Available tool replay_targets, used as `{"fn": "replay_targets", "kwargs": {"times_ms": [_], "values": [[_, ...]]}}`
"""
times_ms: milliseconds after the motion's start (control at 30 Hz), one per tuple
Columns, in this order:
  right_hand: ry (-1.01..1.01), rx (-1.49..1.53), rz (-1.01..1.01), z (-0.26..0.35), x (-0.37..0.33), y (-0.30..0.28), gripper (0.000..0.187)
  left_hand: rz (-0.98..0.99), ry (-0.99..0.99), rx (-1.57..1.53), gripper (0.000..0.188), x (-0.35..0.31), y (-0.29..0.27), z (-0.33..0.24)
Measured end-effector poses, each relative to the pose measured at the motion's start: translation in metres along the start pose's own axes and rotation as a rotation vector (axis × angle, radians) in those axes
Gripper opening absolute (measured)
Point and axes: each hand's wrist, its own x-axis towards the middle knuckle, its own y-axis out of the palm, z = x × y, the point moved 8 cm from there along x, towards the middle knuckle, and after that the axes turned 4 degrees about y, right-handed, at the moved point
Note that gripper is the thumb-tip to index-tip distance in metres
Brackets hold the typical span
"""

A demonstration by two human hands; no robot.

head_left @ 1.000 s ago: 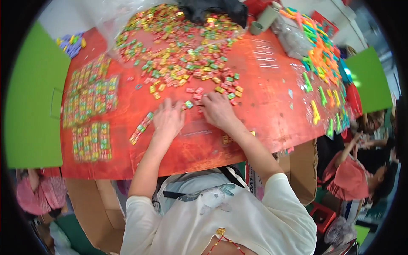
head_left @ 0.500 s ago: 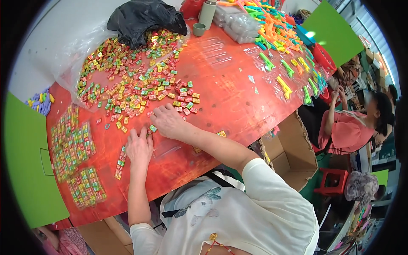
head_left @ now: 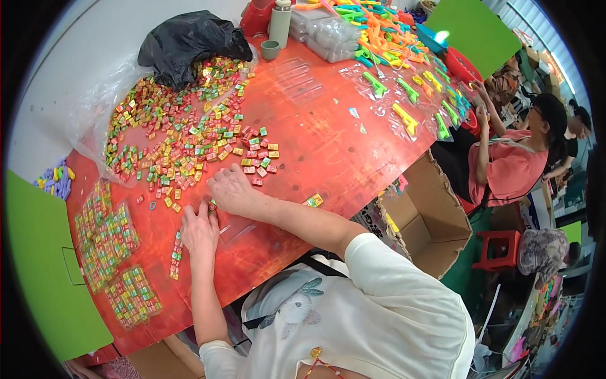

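My left hand (head_left: 201,232) rests low over the red table, fingers bent and closed at the tips. A small green wrapped packet, like a candy or gum piece (head_left: 213,204), shows at its fingertips. Close beside it, my right hand (head_left: 235,191) curls palm down, its fingertips closed; what they hold is hidden beneath them. Left of my left hand lies a narrow row of packets (head_left: 175,256) set end to end. Beyond both hands spreads a loose heap of red, yellow and green packets (head_left: 205,148).
Flat blocks of packets (head_left: 107,230) lie at the table's left. A black plastic bag (head_left: 189,44) covers part of the heap. Toy guns (head_left: 404,117), a flask (head_left: 279,24) and a cup (head_left: 270,49) stand farther off. An open cardboard box (head_left: 429,221) is at right, near another person.
The view has shifted, so the table things sit farther left. Both hands stay close together; the green packet now shows nearer my left fingertips than before.
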Motion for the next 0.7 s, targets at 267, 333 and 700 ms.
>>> {"fn": "replay_targets", "kwargs": {"times_ms": [267,333,700], "values": [[0.040,0.056,0.132,-0.019,0.013,0.002,0.026,-0.067,0.006,0.019,0.034,-0.004,0.000,0.004],[0.071,-0.019,0.158,-0.039,0.019,0.012,0.029,-0.049,0.011,0.001,0.036,0.001,-0.001,0.001],[-0.287,0.216,0.207,-0.012,-0.003,-0.013,0.036,0.140,-0.096,-0.208,0.059,-0.009,-0.014,0.015]]}}
